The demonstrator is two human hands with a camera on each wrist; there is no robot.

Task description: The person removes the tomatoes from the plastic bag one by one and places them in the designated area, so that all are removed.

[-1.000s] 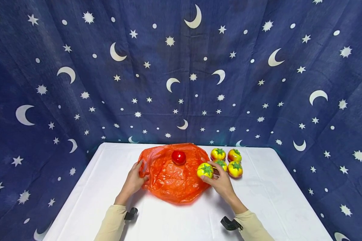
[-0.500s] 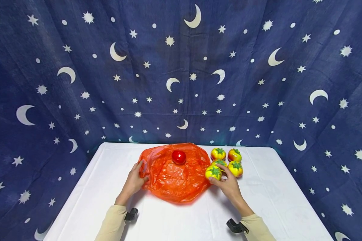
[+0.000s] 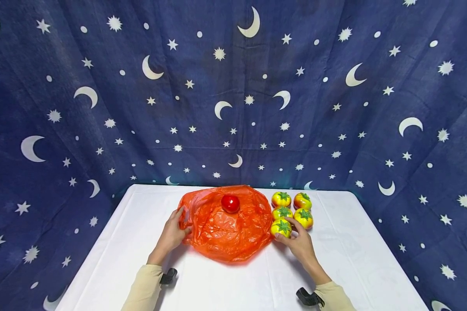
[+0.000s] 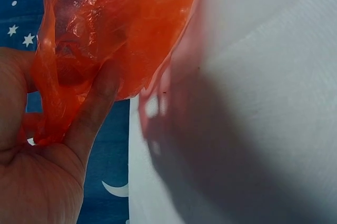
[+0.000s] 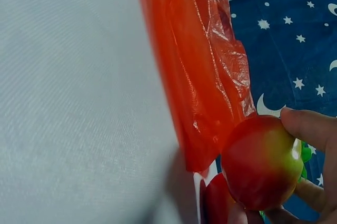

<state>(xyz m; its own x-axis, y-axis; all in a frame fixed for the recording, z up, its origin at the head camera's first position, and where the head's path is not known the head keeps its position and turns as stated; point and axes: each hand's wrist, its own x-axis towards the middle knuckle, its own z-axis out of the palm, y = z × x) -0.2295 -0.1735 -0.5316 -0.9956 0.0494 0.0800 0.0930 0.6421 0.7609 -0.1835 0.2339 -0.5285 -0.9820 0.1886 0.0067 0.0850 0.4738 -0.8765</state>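
A translucent orange-red plastic bag [image 3: 222, 237] lies spread with its mouth open toward the head camera. My left hand [image 3: 170, 235] holds its left edge, and in the left wrist view the thumb presses the bag's film [image 4: 142, 29] while fingers sit behind it. Inside the bag rests a glossy round red fruit [image 3: 230, 203]. Just right of the bag, my right hand [image 3: 301, 246] grips a toy tomato [image 3: 281, 227], yellow on top with a green leafy cap. In the right wrist view this tomato [image 5: 260, 163] shows its red underside between thumb and fingers.
Several similar toy tomatoes stand grouped behind the held one, including a back-left tomato [image 3: 281, 199] and a right-hand tomato [image 3: 303, 218]. A white cloth covers the table [image 3: 358, 259]. A dark blue curtain [image 3: 202, 108] with moons and stars hangs behind.
My right hand has carried the toy tomato rightward and nearer, from over the bag's right side to the front of the tomato group. My left hand and the bag have stayed put.
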